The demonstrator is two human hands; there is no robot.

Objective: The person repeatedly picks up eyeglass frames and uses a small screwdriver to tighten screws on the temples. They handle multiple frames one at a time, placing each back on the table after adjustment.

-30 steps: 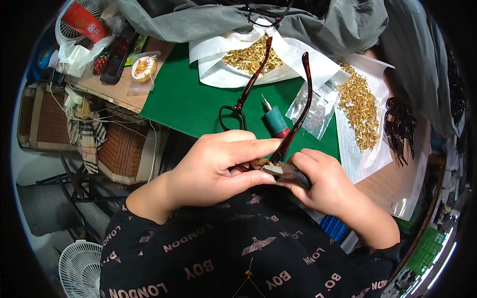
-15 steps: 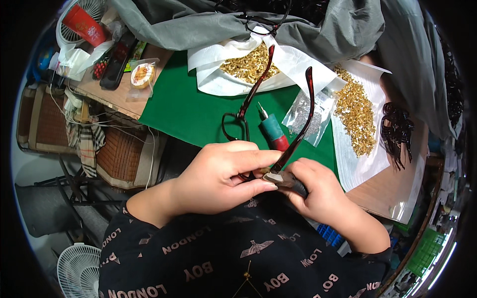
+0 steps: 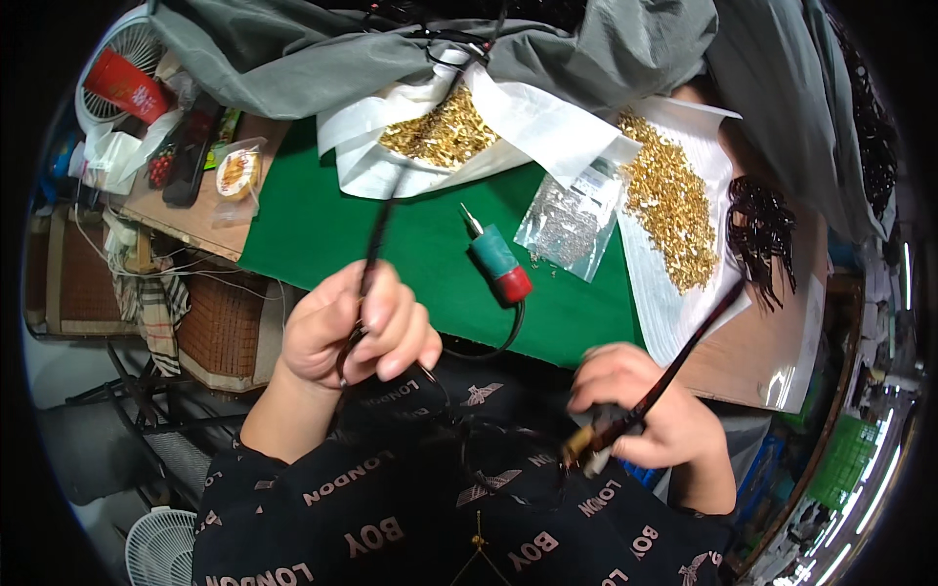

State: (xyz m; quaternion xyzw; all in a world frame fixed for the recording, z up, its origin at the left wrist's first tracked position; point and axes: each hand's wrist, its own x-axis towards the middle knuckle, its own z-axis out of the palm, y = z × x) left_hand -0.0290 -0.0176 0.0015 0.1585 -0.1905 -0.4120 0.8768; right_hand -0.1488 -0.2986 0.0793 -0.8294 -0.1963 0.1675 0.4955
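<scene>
My left hand is closed round one side of a dark tortoiseshell eyeglass frame, where an arm meets the front. That arm points up and away, smeared by motion. The frame's rims hang low in front of my black shirt, hard to make out against it. Its other arm slants up to the right across my right hand, with a gold-coloured piece at its hinge end. My right hand is curled round pliers, mostly hidden; a metal tip shows beside the hinge.
On the green mat lies a teal and red electric screwdriver with its cord, beside a bag of small silver parts. Gold parts heap on white sheets. Dark eyeglass arms lie at right; a phone at left.
My hands have moved apart, the left one leftward and the right one lower. The eyeglass frame has swung down and turned, its rims now near my shirt. The whole view has shifted slightly.
</scene>
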